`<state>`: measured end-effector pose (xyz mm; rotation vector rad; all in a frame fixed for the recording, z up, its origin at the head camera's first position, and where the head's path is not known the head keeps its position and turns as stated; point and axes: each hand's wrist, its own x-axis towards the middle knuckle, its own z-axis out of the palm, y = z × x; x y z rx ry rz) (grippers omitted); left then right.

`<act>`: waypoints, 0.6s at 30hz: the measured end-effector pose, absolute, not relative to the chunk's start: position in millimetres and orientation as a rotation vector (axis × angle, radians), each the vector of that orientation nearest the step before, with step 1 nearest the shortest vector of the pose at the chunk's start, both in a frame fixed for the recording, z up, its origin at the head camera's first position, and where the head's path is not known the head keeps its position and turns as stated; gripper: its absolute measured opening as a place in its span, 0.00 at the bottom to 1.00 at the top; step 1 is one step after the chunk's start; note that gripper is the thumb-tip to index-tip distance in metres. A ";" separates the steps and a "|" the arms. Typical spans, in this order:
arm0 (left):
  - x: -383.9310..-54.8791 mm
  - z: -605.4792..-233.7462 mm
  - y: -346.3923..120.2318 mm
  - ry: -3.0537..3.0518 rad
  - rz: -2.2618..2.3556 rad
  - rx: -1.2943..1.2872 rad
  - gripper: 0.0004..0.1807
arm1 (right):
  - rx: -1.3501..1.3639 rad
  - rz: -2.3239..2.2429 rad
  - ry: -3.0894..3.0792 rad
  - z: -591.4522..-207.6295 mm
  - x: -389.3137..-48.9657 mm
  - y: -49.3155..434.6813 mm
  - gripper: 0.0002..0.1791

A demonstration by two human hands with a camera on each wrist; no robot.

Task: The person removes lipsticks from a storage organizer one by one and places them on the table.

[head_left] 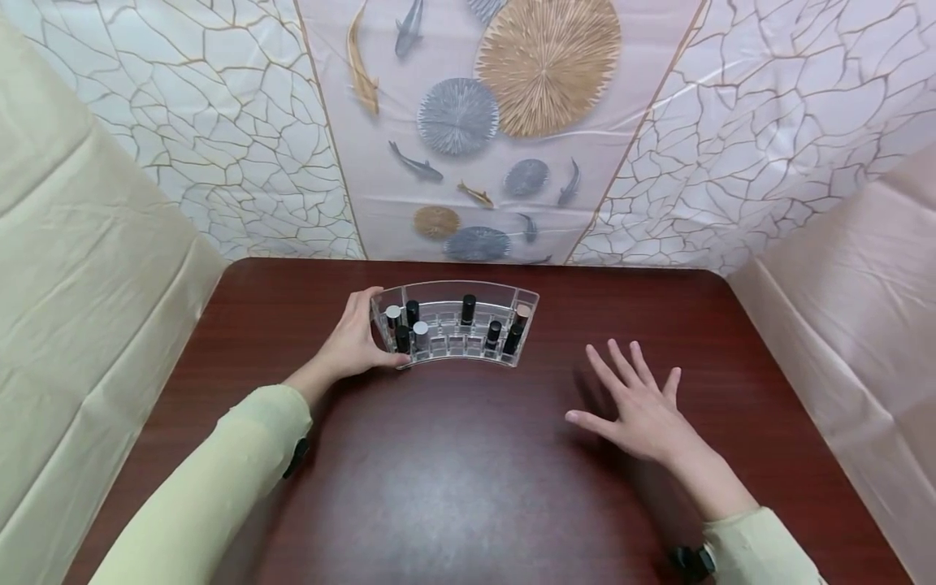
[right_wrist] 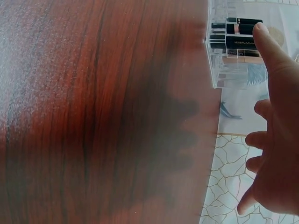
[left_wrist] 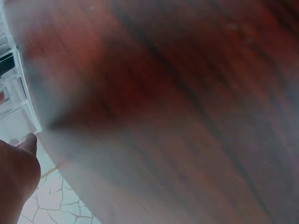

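Observation:
A clear acrylic tiered cosmetic organizer point(head_left: 455, 345), curved like a fan, stands toward the table's far edge. Several lipstick-like tubes sit upright in its slots, among them a black-capped tube point(head_left: 469, 309) at the back and a silver-capped tube point(head_left: 421, 335) at the front left. My left hand point(head_left: 354, 337) grips the organizer's left end, thumb at the front corner and fingers around the back. To the right, my right hand point(head_left: 647, 414) hovers over the table with fingers spread, holding nothing. The right wrist view shows the organizer's side wall point(right_wrist: 216, 70) beyond my thumb.
The dark red-brown wooden table point(head_left: 439, 471) has rounded far corners. A patterned cloth backdrop point(head_left: 475, 179) hangs behind it, with cream fabric panels point(head_left: 80, 341) along both sides. Dark wrist straps show at both sleeve cuffs.

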<state>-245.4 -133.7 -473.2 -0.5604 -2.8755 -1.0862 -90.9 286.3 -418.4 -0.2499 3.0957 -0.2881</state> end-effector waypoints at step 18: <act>-254.9 -467.1 -129.6 -2.906 -1.116 -0.586 0.69 | -0.267 -0.297 3.092 -421.8 -96.5 275.8 0.55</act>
